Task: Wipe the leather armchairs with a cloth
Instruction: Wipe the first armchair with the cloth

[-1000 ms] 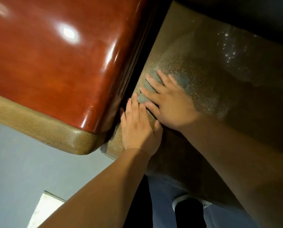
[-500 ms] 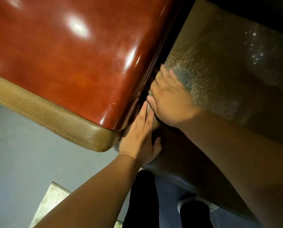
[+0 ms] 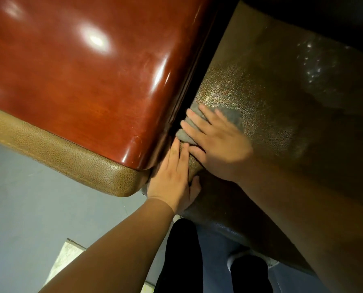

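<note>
A brown pebbled leather armchair seat (image 3: 277,85) fills the right side of the head view. On its left edge lies a grey cloth (image 3: 229,116), and my right hand (image 3: 216,142) presses flat on it with fingers spread, pointing toward the dark gap beside the seat. My left hand (image 3: 173,176) rests flat on the seat's front corner just below, fingers straight, thumb on the leather. The armchair's glossy red-brown wooden armrest top (image 3: 81,77) with a tan leather band (image 3: 70,155) lies to the left.
A dark narrow gap (image 3: 199,81) runs between the armrest and the seat. Grey floor (image 3: 39,208) lies at the lower left with a pale mat corner (image 3: 68,256). My dark trouser legs and a shoe (image 3: 250,269) stand below the seat's front edge.
My right hand and the cloth slid toward the gap beside the armrest, then back out a little onto the seat. My left hand stayed on the front corner.
</note>
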